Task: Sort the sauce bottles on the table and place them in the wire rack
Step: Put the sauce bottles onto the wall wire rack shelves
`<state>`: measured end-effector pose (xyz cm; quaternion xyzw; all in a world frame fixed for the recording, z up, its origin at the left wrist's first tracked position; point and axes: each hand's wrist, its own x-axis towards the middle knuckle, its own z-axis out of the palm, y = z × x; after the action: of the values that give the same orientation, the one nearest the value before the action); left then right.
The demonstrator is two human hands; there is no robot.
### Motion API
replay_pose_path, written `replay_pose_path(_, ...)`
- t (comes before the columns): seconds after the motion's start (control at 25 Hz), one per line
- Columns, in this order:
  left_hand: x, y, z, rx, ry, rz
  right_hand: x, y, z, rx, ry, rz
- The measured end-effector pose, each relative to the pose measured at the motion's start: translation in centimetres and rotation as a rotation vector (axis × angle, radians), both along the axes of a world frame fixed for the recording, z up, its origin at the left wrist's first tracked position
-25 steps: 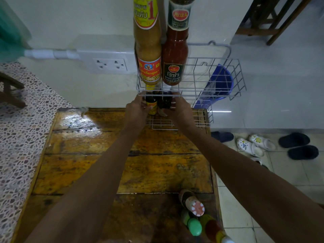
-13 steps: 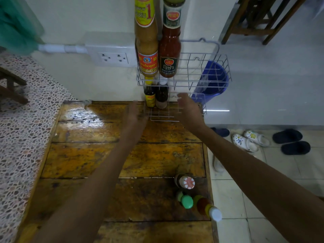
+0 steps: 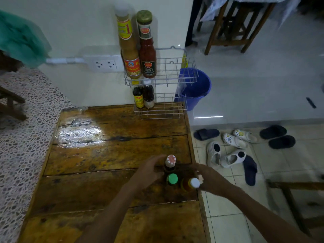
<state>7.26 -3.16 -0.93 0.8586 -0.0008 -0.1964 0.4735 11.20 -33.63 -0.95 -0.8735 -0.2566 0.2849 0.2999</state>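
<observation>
Three bottles (image 3: 172, 174) stand between both hands; the left hand (image 3: 149, 170), fingers loosely apart, touches one, while the right hand (image 3: 208, 179)'s fingertips blur, grip unclear.

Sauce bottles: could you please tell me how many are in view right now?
7. Upper shelf of the wire rack: tall yellow bottle, tall red bottle. Lower shelf: two small dark bottles. On the table: red-white-capped, green-capped, white-capped.

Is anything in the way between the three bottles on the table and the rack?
Nothing visible. Bare table lies between the three bottles and the rack, whose right side is free on both shelves.
</observation>
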Motion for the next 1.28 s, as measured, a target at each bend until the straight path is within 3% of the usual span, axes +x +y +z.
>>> replay_pose_path(0.28, 1.0, -1.6, 1.3, -0.044, 0.019, -0.036, -5.4, 0.2, -0.6, 0.253, -0.022, -0.190)
replay_pose_path(0.56, 0.8, -1.4, 1.3, -0.056, 0.027, -0.027, -5.3, 1.2, -0.9, 0.278, -0.024, -0.283)
replay_pose_path(0.72, 3.5, -0.7, 2.8, -0.096, -0.065, 0.133, -0.7, 3.1, 0.8, 0.240, -0.056, -0.348)
replay_pose_path(1.04, 13.8, 1.8, 5.2, -0.027, -0.411, 0.402, 14.0, 10.4, 4.7, 0.277, -0.335, -0.365)
replay_pose_path(1.28, 19.4, 1.6, 3.7, -0.036, -0.405, 0.421, 20.9, 13.8, 3.5, 0.256, -0.411, -0.434)
